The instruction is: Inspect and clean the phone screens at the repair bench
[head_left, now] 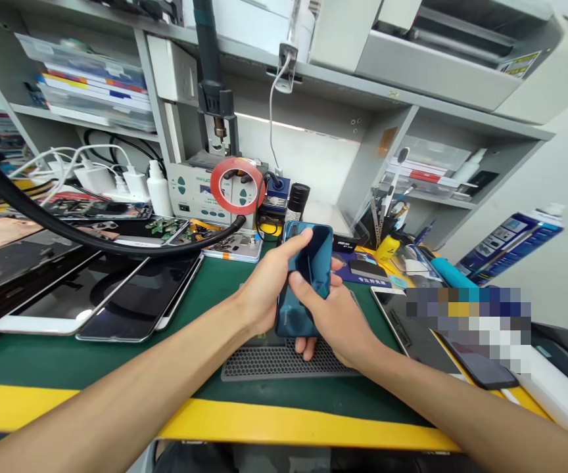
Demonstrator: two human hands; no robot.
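Observation:
A glossy blue smartphone is held between my two hands, its shiny back turned up toward me and its camera end away from me. My left hand grips the phone's left side, the thumb lying across the upper back. From the right, my right hand closes around the lower half, with its thumb on the back panel and some fingertips showing below the bottom edge. Beneath the phone lies a grey honeycomb-patterned mat, partly covered by my hands.
On the left are several tablets and screens. A soldering station with a red tape roll stands behind; a black hose arches across the left. At right lie a tablet, a dark phone and a blue box.

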